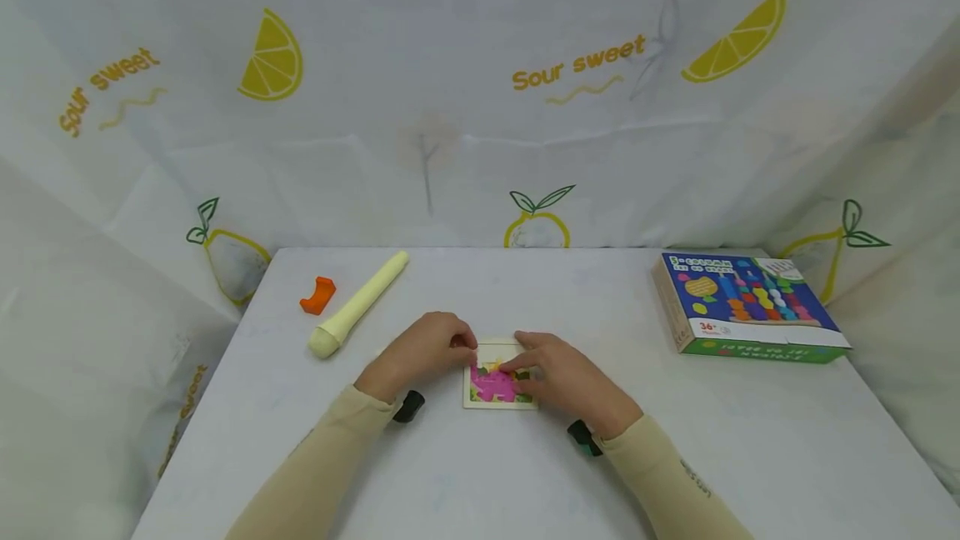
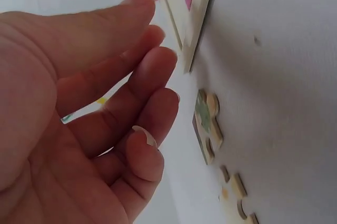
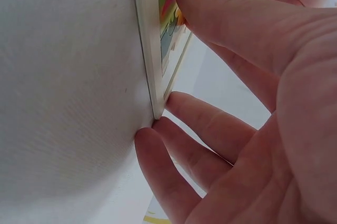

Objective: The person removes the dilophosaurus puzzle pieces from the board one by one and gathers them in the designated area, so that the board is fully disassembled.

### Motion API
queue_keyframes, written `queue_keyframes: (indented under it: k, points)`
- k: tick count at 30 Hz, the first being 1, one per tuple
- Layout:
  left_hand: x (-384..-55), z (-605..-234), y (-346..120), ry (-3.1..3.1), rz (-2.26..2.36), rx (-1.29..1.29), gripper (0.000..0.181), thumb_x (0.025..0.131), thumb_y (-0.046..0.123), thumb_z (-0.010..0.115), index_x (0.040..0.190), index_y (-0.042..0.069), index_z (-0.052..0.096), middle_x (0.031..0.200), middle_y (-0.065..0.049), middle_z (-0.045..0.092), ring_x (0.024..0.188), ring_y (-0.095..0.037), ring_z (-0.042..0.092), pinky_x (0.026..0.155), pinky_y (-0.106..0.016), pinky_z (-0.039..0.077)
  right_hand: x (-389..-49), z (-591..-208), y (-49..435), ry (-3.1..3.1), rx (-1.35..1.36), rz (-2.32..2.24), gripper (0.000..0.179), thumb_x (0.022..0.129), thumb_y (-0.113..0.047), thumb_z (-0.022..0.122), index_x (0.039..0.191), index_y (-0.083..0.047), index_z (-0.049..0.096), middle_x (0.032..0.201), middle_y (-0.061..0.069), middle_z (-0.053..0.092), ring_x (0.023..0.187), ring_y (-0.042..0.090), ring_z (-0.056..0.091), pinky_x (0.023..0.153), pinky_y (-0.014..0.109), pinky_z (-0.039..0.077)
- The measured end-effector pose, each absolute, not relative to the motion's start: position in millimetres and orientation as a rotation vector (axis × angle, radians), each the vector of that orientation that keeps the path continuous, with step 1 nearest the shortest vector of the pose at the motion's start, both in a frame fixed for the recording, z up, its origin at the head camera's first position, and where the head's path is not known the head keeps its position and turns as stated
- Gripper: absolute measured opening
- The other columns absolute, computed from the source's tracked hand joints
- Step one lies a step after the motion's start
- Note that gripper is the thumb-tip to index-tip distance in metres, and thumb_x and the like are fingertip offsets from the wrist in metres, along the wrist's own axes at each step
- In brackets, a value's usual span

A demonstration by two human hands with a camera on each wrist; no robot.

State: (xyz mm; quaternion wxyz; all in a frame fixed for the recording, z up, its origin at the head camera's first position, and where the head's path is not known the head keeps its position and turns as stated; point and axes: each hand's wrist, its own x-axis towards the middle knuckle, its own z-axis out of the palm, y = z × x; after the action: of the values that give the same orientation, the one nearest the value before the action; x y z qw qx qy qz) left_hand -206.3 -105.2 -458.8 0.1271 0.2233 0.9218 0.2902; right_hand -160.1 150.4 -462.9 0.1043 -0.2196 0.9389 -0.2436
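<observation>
We see the puzzle board (image 1: 495,352) lying flat on the white counter (image 1: 480,473), between the two hands and well inside the edges. The far edge runs along the printed cloth (image 1: 360,123), the side edges slant outward toward us, and a broad white stretch separates the right hand (image 1: 566,377) from the boxed bead set (image 1: 750,307) near the far right corner. Beyond the left hand (image 1: 427,350) we find a pale yellow stick (image 1: 360,307) lying aslant, its rounded thick end toward us, with an orange curved block (image 1: 318,296) just beside it. Both forearms flank the board, so its left and right approaches are taken up while the near side lies open. The left fingers are loosely bent at the upper left corner, with a gap to the thumb and nothing that we can see in their grasp. The right fingers are spread, thumb touching the pink picture (image 1: 491,387) and other fingertips at the frame's corner, as the right wrist view shows best. Only the left wrist view gives us a green-printed piece (image 2: 207,124) loose on the counter, near a paler piece (image 2: 237,200) cut off by the picture's bottom edge.
</observation>
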Motion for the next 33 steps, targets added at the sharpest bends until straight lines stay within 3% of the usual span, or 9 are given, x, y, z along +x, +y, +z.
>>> queue_keyframes:
  k: [11,33]
  points:
    - [-198.8,-458.7,-96.4,2.656,0.763,0.745,0.017,0.088,0.026,0.09,0.091,0.016,0.077,0.08,0.006,0.063,0.08,-0.012,0.057,0.073,-0.028,0.049,-158.7,-461.7,149.5,2.763,-0.597,-0.734,0.027,0.095,-0.019,0.085,0.121,-0.022,0.084,0.161,0.015,0.057,0.154,0.035,0.049,0.123,0.054,0.045]
    - [-196.9,-462.4,-95.0,2.658,0.757,0.674,0.02,0.085,0.028,0.092,0.09,0.017,0.076,0.085,0.005,0.064,0.082,-0.014,0.057,0.075,-0.03,0.05,-159.9,-463.4,150.1,2.765,-0.669,-0.734,0.026,0.094,-0.018,0.085,0.12,-0.019,0.085,0.159,0.019,0.058,0.152,0.037,0.051,0.121,0.054,0.046]
